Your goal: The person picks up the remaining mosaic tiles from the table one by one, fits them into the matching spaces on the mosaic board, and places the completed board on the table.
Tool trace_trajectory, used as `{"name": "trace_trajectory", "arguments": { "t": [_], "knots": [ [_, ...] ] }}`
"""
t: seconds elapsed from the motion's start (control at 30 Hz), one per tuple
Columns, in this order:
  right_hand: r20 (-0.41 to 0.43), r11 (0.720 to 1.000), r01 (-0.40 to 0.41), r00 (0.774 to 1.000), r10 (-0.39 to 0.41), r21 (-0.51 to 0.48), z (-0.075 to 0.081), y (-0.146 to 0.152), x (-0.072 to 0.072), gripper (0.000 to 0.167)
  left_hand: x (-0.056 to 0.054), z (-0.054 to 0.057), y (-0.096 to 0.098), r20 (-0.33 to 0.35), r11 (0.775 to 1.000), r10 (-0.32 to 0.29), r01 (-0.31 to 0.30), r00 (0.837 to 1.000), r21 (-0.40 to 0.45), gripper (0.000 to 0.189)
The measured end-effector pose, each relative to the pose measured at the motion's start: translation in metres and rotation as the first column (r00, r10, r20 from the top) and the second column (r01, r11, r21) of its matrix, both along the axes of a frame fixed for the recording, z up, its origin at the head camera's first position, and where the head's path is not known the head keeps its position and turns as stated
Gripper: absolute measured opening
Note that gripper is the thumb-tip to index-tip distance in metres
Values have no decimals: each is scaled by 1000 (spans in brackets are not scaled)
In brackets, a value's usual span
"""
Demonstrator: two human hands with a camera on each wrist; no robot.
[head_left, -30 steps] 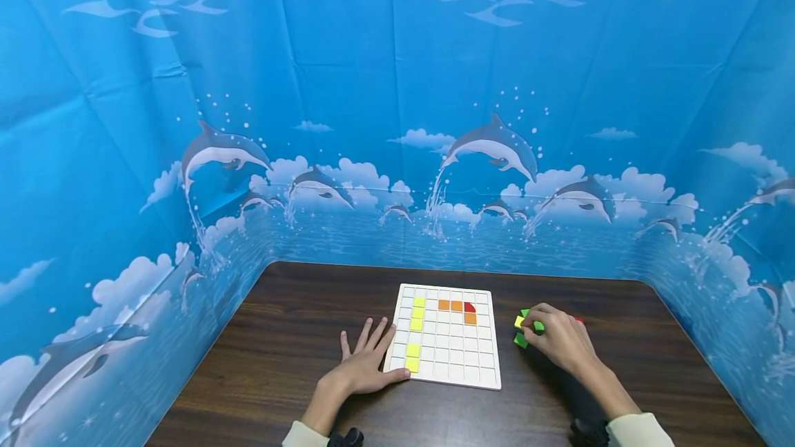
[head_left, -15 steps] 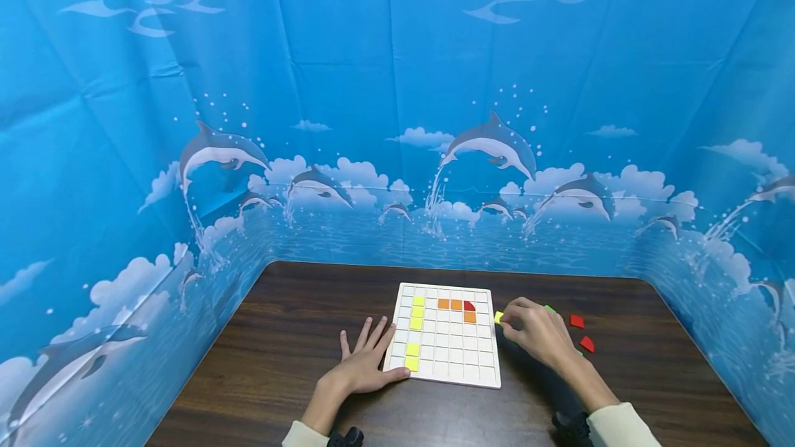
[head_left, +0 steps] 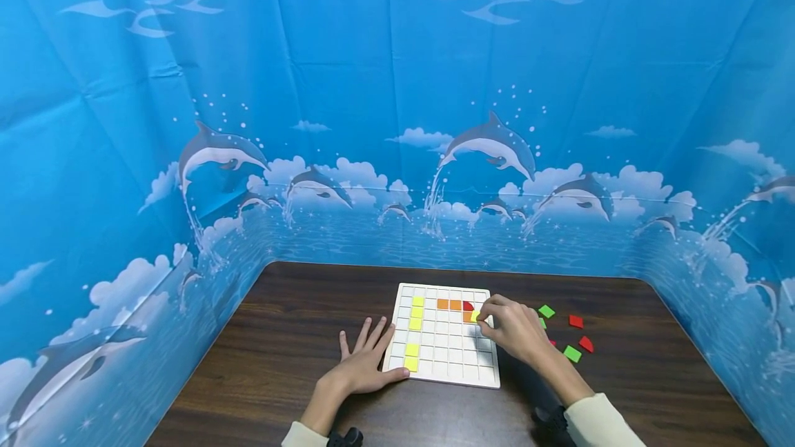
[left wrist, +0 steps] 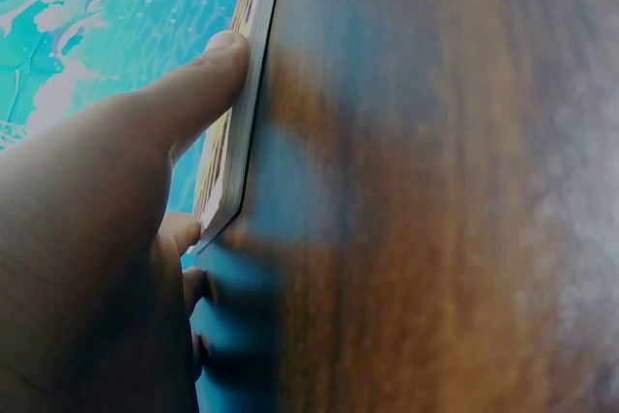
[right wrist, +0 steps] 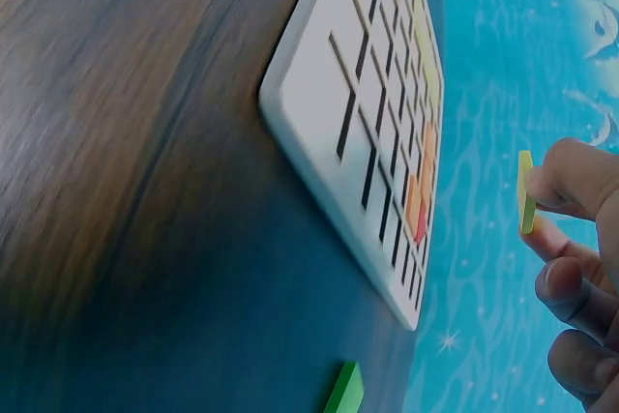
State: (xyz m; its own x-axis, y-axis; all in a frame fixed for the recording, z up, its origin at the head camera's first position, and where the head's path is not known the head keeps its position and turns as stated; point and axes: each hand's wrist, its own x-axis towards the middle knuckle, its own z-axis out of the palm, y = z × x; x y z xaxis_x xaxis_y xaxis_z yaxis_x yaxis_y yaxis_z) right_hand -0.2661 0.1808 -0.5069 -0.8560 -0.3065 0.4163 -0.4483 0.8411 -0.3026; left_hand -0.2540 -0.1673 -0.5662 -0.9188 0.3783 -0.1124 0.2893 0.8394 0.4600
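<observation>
"Head view: where is the yellow tile (head_left: 475, 316)?"

"Right of the lower middle, over the right part of the white grid board (head_left: 453, 359), covering some of an orange tile (head_left: 468, 317). The right hand (head_left: 514, 328) has it pinched between thumb and forefinger."

"Touching the board?"

"From there I can't tell. The right wrist view has it edge-on at the right of the frame, against the blue backdrop (head_left: 348, 88), apart from the board. It also shows the other fingers loosely bent, clamped on nothing."

"And the left hand (head_left: 366, 366)?"

"Fingers spread apart, gripping nothing, at the board's lower left. The left wrist view adds the board's thickness, with the thumb touching its edge at upper left."

"What else is on the board?"

"Only the head view lays it out plainly: five yellow squares (head_left: 415, 323) down the left, and a red quarter-round (head_left: 467, 306) beside the orange ones at upper right."

"Farther out?"

"Green pieces (head_left: 573, 354) and red pieces (head_left: 576, 321) on the dark wooden table (head_left: 279, 336), right of the hand."
</observation>
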Motion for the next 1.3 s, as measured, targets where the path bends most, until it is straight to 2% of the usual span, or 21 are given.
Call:
{"name": "trace_trajectory", "arguments": {
  "t": [0.13,0.37,0.57,0.63,0.77,0.87,0.93,0.97,1.13,1.3],
  "knots": [
    [2,1000,-21,1000,21,-8,3,-10,-2,8,-2,-5,-1,-9,1000,8,-8,1000,-9,109],
    [16,999,-43,999,42,14,6,-28,-5,6,-1,-3,-2,-21,999,-20,21,1000,30,108],
    [-8,998,-61,998,61,32,8,-41,-7,5,1,-1,-1,-15,999,-3,3,1000,34,108],
    [-15,997,-70,997,70,32,8,-45,-7,5,0,-4,-1,-33,999,-2,3,999,33,106],
    [-25,996,-84,996,84,36,7,-54,-7,6,3,2,0,-30,999,-8,9,1000,36,106],
    [-26,995,-93,995,94,38,5,-60,-7,6,7,13,2,1,999,-11,11,1000,38,107],
    [-26,994,-105,994,106,37,4,-63,-8,5,6,8,1,-12,999,-20,20,1000,33,106],
    [-26,993,-111,993,112,39,4,-65,-8,5,7,11,1,-2,999,-15,15,1000,32,107],
    [-27,988,-145,989,146,52,3,-73,-10,4,4,2,-1,-29,999,-21,22,999,46,106],
    [-23,984,-172,985,173,54,2,-81,-12,5,5,6,1,-8,999,-5,5,1000,33,106]
  ]
}}
